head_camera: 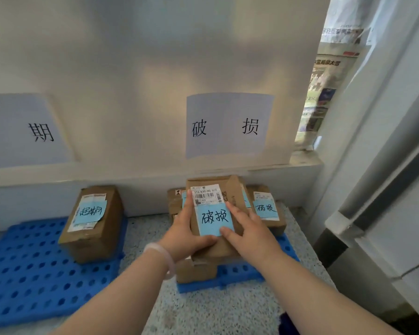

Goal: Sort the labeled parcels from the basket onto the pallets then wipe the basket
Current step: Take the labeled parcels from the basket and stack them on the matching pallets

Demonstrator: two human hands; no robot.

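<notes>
Head view: left hand (186,234) and right hand (250,234) grip the parcel (213,213) from its 9 and 3 o'clock sides, thumbs on the front by the blue note. The parcel is on top of the box stack (196,269) on the right pallet (240,273), with the wall sign (228,124) at 12 o'clock. The left pallet (34,274) at 9 o'clock carries one box (92,223).

The speckled grey floor (211,313) carries 2 blue perforated pallets. The left pallet (24,274) lies at the near left, the right pallet (242,274) farther right, with a bare strip of floor between them.
</notes>
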